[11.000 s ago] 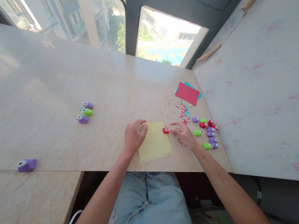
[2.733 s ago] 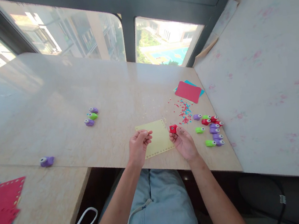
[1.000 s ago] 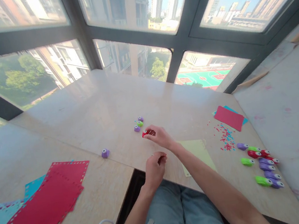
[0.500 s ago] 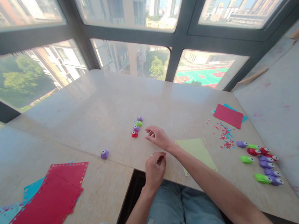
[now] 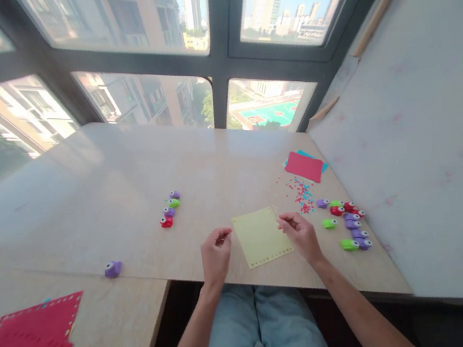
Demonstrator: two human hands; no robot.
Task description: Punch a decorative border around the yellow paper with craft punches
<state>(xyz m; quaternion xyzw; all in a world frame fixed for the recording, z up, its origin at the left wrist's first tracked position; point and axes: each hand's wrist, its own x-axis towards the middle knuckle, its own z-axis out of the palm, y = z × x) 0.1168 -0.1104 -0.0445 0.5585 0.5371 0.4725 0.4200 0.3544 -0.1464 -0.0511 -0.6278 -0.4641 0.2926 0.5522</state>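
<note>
Red punch (image 5: 166, 222): in the head view, now let go, on the desk (image 5: 119, 172) at the row's near end, beside a purple punch (image 5: 168, 211).
Left hand (image 5: 216, 256): just left of the yellow paper (image 5: 261, 235), fingers curled; cannot tell whether anything is pinched.
Right hand (image 5: 303, 238): back at the paper's right edge, fingers curled, grip unclear.
Change: punch apparently set aside, attention returned to paper.

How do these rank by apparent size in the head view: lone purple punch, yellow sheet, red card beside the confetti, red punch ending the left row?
Yellow sheet
Red card
Lone purple punch
Red punch (looks smaller, perhaps only by distance)
</note>
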